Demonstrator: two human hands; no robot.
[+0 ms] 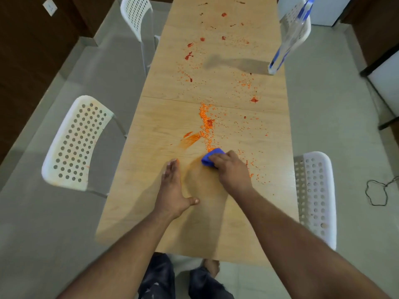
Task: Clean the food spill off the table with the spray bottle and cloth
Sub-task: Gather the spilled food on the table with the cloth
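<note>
Orange crumbs and red spots [207,121] cover most of the worktop [151,212], so cleaning seems just begun: the right hand [232,171] grips the blue cloth [210,157], the left hand [171,190] lies flat with straight fingers, and the spray bottle [289,37] stands far away.

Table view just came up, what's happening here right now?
A person is wiping the wooden table. The right hand grips a blue cloth at the near end of an orange food spill. The left hand rests flat beside it. The spray bottle stands untouched at the far right edge. Red splatters remain farther up.
</note>
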